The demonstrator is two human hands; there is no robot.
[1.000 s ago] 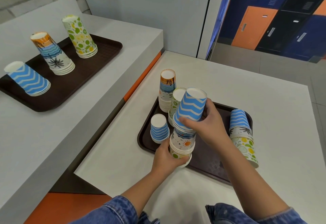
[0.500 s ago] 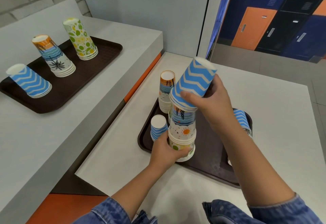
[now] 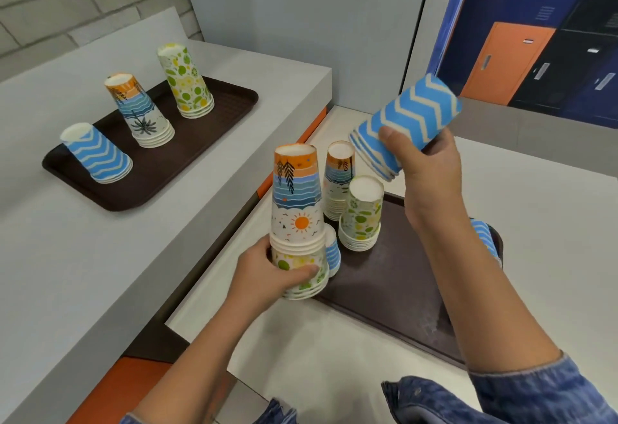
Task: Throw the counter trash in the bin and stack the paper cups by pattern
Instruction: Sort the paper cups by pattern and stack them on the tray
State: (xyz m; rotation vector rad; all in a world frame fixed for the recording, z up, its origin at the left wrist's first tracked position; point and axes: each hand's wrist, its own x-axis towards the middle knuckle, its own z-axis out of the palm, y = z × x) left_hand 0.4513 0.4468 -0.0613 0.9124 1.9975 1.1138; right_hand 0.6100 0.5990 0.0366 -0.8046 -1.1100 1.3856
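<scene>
Right hand point(image 3: 431, 169) grips blue zigzag cups point(image 3: 406, 124), tilted in the air, upper right of centre. Left hand point(image 3: 267, 273) grips the mixed stack point(image 3: 297, 216) at its base, centre frame, at the near tray's point(image 3: 394, 290) left edge. Sorted stacks stand on the far tray point(image 3: 200, 136), upper left.

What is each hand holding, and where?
Left hand grips the mixed cup stack at its base; right hand grips blue zigzag cups around the sides.
</scene>
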